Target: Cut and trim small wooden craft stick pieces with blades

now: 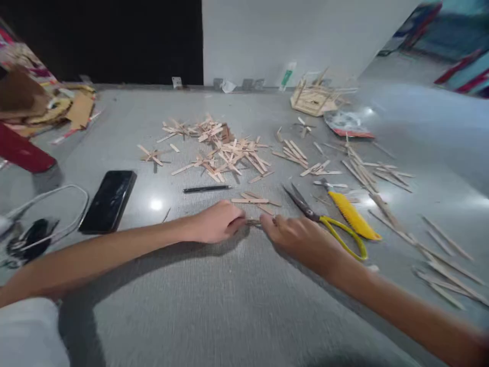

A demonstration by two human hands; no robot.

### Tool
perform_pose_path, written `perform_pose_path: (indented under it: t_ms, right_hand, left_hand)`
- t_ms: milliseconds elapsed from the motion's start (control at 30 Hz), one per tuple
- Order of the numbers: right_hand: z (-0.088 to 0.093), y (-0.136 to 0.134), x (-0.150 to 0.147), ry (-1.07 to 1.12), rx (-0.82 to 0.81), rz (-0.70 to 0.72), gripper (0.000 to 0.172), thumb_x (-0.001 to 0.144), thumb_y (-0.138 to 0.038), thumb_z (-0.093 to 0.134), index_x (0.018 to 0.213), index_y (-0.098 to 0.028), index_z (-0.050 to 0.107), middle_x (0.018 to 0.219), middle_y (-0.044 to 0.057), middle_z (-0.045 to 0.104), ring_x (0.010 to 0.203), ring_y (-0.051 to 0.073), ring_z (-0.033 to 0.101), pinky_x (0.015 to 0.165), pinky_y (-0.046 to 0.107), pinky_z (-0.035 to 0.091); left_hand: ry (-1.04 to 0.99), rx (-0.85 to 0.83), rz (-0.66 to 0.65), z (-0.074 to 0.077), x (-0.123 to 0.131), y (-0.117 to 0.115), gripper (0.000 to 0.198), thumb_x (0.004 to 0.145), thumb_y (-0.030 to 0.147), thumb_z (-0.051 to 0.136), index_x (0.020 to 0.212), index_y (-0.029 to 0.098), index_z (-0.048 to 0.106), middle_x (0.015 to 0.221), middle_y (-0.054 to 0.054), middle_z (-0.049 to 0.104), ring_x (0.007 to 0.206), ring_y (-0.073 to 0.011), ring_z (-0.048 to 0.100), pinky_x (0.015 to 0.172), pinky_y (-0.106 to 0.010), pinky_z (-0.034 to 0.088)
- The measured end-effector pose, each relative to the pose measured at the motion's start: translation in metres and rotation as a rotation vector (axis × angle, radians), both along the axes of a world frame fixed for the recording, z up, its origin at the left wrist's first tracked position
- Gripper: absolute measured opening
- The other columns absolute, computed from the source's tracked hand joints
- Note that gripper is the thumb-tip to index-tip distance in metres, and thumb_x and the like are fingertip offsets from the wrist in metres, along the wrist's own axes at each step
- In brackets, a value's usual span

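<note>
My left hand (221,223) and my right hand (292,232) meet near the middle of the grey table, each closed on one end of a short bundle of thin wooden sticks (252,222). Only the middle of the bundle shows between my fingers, so its ends are hidden. Just beyond lie a few flat popsicle-stick pieces (250,200). Scissors (324,220) with yellow handles rest right beside my right hand, blades partly apart. A yellow utility knife (353,214) lies beyond them. A black pen (207,188) is farther back, on the left hand's side.
A pile of cut stick pieces (233,153) spreads across the table's middle. Long sticks (393,214) lie at right. A stick-built frame (315,97) stands by the wall near a plastic packet (349,125). At left are a phone (108,201), a white cable (57,191) and cardboard scraps (80,109).
</note>
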State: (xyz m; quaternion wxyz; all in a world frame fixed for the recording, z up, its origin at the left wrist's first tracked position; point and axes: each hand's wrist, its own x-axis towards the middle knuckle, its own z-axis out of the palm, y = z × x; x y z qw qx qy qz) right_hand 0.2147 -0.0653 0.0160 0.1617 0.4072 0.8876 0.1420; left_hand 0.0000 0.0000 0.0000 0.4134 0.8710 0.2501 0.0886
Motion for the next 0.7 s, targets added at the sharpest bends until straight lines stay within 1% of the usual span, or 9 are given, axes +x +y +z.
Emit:
perform_pose_path:
  t_ms: [100,167,233,300,400,467,567,633,700]
  right_hand:
    - [0.003,0.01,0.002,-0.006,-0.008,0.009,0.03,0.09,0.003,0.041,0.095,-0.015,0.064,0.066,0.007,0.07,0.049,0.018,0.062,0.046,0.03,0.014]
    - [0.006,0.01,-0.002,-0.021,0.0,-0.005,0.03,0.089,0.004,0.041,0.094,-0.015,0.064,0.066,0.008,0.07,0.049,0.018,0.061,0.045,0.029,0.016]
    - [0.009,0.002,-0.01,-0.044,0.017,-0.038,0.033,0.089,0.006,0.039,0.09,-0.014,0.065,0.065,0.009,0.069,0.049,0.018,0.062,0.044,0.028,0.016]
    - [0.011,-0.01,-0.022,-0.068,0.037,-0.073,0.036,0.087,0.008,0.037,0.088,-0.012,0.067,0.064,0.011,0.068,0.048,0.018,0.062,0.042,0.027,0.017]
    - [0.014,-0.024,-0.04,-0.098,0.066,-0.172,0.039,0.085,0.012,0.035,0.092,-0.008,0.068,0.061,0.012,0.066,0.047,0.018,0.061,0.04,0.025,0.017]
    - [0.015,-0.025,-0.045,-0.098,0.059,-0.217,0.039,0.084,0.013,0.035,0.094,-0.007,0.068,0.06,0.012,0.066,0.047,0.019,0.062,0.04,0.025,0.017]
    - [0.015,-0.017,-0.038,-0.069,0.016,-0.175,0.038,0.083,0.012,0.037,0.092,-0.01,0.066,0.062,0.012,0.067,0.048,0.02,0.063,0.041,0.027,0.016]
    - [0.012,-0.007,-0.027,-0.053,-0.007,-0.129,0.035,0.085,0.009,0.038,0.09,-0.013,0.065,0.064,0.011,0.069,0.049,0.019,0.064,0.042,0.028,0.016]
    - [0.008,0.004,-0.014,-0.037,-0.031,-0.085,0.031,0.089,0.005,0.04,0.093,-0.014,0.064,0.067,0.009,0.07,0.051,0.019,0.065,0.044,0.029,0.016]
  left_hand:
    - [-0.008,-0.022,0.026,-0.001,-0.001,-0.002,0.042,0.101,0.02,0.042,0.059,0.018,0.044,0.048,0.003,0.047,0.038,-0.007,0.035,0.046,-0.023,0.028]
    - [-0.016,-0.039,0.045,-0.002,-0.002,-0.003,0.043,0.101,0.02,0.041,0.058,0.018,0.044,0.047,0.002,0.048,0.038,-0.0071,0.038,0.046,-0.023,0.029]
    - [-0.031,-0.034,0.059,-0.004,-0.002,-0.005,0.041,0.1,0.019,0.042,0.058,0.019,0.042,0.047,0.003,0.048,0.039,-0.0073,0.04,0.046,-0.022,0.03]
    - [-0.061,0.014,0.062,-0.005,-0.002,-0.006,0.038,0.097,0.016,0.043,0.059,0.02,0.038,0.048,0.004,0.046,0.041,-0.0073,0.039,0.046,-0.022,0.028]
    - [-0.097,0.093,0.054,-0.006,-0.001,-0.006,0.038,0.095,0.014,0.043,0.059,0.02,0.034,0.048,0.005,0.041,0.043,-0.0076,0.035,0.046,-0.024,0.025]
    - [-0.102,0.077,0.05,-0.006,-0.002,-0.006,0.038,0.095,0.013,0.041,0.058,0.02,0.035,0.048,0.005,0.043,0.043,-0.0077,0.038,0.046,-0.023,0.028]
    - [-0.085,0.01,0.066,-0.005,-0.003,-0.005,0.039,0.095,0.013,0.041,0.057,0.02,0.039,0.048,0.004,0.049,0.043,-0.008,0.046,0.047,-0.022,0.032]
    - [-0.057,-0.023,0.076,-0.004,-0.003,-0.005,0.039,0.096,0.015,0.042,0.057,0.02,0.04,0.045,0.004,0.049,0.04,-0.008,0.046,0.046,-0.021,0.033]
    - [-0.041,-0.009,0.082,-0.005,-0.002,-0.005,0.039,0.097,0.015,0.043,0.058,0.019,0.041,0.045,0.004,0.049,0.039,-0.0081,0.046,0.046,-0.022,0.032]
